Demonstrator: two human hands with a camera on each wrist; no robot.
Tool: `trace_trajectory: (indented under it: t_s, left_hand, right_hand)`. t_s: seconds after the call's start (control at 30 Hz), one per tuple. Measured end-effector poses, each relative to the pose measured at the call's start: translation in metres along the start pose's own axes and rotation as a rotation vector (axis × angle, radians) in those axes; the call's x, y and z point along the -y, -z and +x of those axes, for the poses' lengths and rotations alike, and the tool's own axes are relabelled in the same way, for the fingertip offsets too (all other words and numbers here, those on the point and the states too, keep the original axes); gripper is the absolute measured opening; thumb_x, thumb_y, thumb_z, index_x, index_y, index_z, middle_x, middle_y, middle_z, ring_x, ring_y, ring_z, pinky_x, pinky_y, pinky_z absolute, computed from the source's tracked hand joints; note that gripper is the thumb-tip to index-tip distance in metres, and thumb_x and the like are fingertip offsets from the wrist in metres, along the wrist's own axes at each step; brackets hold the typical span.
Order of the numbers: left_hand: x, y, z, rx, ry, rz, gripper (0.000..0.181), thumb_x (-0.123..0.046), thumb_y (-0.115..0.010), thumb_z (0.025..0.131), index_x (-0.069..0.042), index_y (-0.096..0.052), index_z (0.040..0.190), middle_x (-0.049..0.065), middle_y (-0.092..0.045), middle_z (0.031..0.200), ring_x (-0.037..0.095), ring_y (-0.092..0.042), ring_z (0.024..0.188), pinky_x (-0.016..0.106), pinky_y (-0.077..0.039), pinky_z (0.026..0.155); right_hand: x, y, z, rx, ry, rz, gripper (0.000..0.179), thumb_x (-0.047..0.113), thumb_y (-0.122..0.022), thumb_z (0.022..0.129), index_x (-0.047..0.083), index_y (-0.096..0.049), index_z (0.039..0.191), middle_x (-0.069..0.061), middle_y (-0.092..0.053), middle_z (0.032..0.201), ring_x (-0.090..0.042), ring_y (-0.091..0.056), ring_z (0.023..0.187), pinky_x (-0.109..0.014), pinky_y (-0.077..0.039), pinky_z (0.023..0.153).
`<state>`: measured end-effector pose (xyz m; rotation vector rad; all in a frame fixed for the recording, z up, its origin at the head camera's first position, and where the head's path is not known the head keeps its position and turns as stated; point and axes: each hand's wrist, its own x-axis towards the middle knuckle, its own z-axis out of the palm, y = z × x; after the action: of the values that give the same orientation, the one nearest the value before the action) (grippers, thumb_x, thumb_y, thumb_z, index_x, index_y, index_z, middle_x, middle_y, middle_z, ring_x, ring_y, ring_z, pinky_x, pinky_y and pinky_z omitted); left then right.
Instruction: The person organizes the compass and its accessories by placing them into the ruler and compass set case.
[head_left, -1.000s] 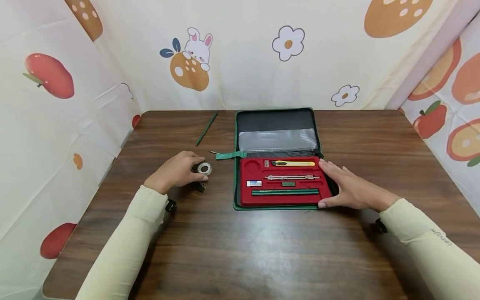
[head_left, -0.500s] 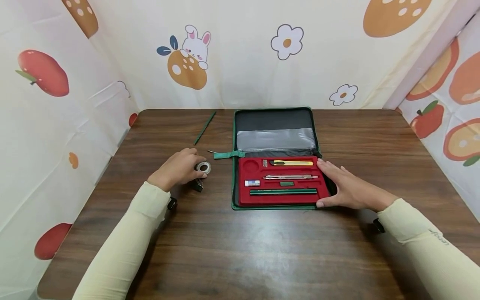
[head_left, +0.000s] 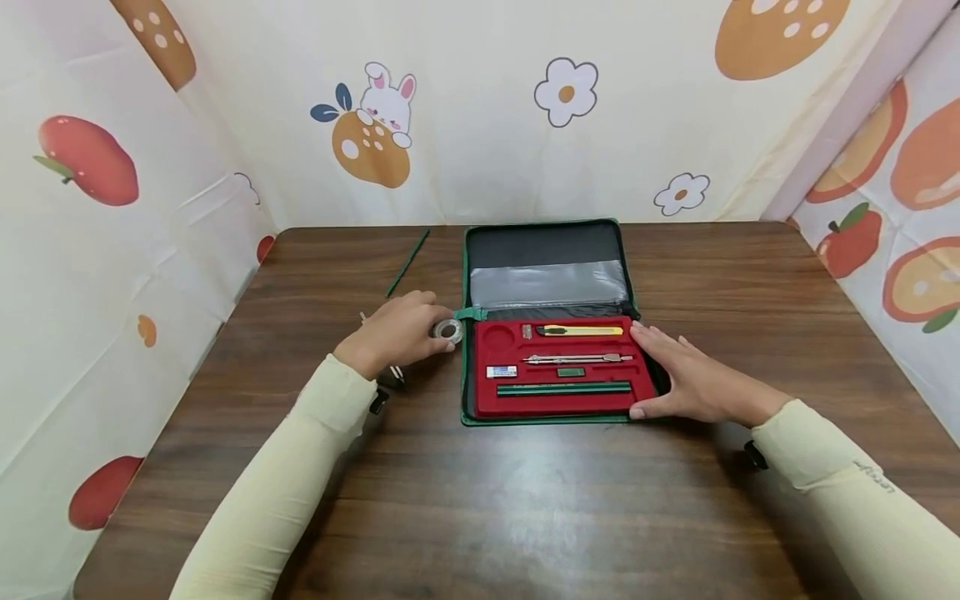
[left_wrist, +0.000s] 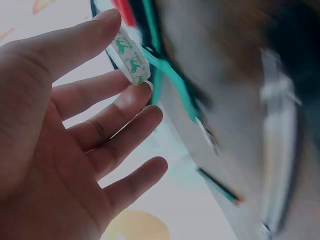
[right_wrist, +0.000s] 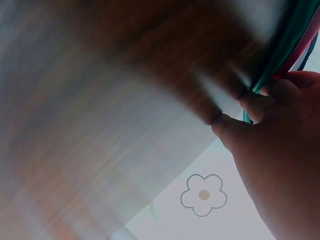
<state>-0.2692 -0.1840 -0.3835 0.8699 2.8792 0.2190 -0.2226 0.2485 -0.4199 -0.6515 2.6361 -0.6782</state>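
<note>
My left hand (head_left: 401, 332) pinches a small roll of tape (head_left: 447, 332) between thumb and fingers, just left of the case. In the left wrist view the tape roll (left_wrist: 131, 56) shows green animal prints on its side. The green zip case (head_left: 545, 225) lies unfolded, its red tray (head_left: 555, 404) facing up. In the tray sit a yellow utility knife (head_left: 581, 331), a silver compass (head_left: 577, 359), an eraser (head_left: 502, 372), a small green piece (head_left: 570, 372) and green pencils (head_left: 564, 388). A round recess (head_left: 498, 337) holds nothing. My right hand (head_left: 693, 379), fingers spread, rests on the case's right edge.
A green pencil (head_left: 407, 263) lies on the wooden table (head_left: 525, 517) behind my left hand. Beneath that wrist is a dark and silver object (head_left: 393, 377), partly hidden. The case's green strap (head_left: 471, 314) sticks out to the left. Patterned cloth (head_left: 480, 150) surrounds the table.
My left hand has moved right with the tape roll, from the dark object to beside the case. The right hand stays at the case's edge.
</note>
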Motion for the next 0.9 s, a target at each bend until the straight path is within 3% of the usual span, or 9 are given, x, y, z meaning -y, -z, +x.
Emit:
trace_trajectory:
  t_s: [0.4,0.9]
  left_hand:
    - [-0.041,0.004,0.041,0.061,-0.079,0.03,0.048,-0.04,-0.075,0.09,-0.013,-0.069,0.129,0.006,-0.061,0.108,0.018,-0.056,0.096,0.035,-0.053,0.08]
    - [-0.047,-0.004,0.056,0.147,-0.067,0.005,0.048,-0.042,-0.076,0.089,-0.013,-0.071,0.126,0.005,-0.061,0.109,0.017,-0.054,0.097,0.036,-0.052,0.082]
  right_hand:
    - [-0.001,-0.001,-0.002,-0.01,0.001,-0.001,0.121,0.062,-0.081,0.073,0.008,-0.019,0.161,-0.019,-0.021,0.163,-0.045,-0.015,0.148,-0.069,-0.01,0.113]
    - [-0.002,-0.001,-0.001,-0.008,-0.007,-0.015,0.123,0.067,-0.078,0.072,0.006,-0.018,0.161,-0.016,-0.02,0.164,-0.043,-0.013,0.149,-0.067,-0.008,0.115]
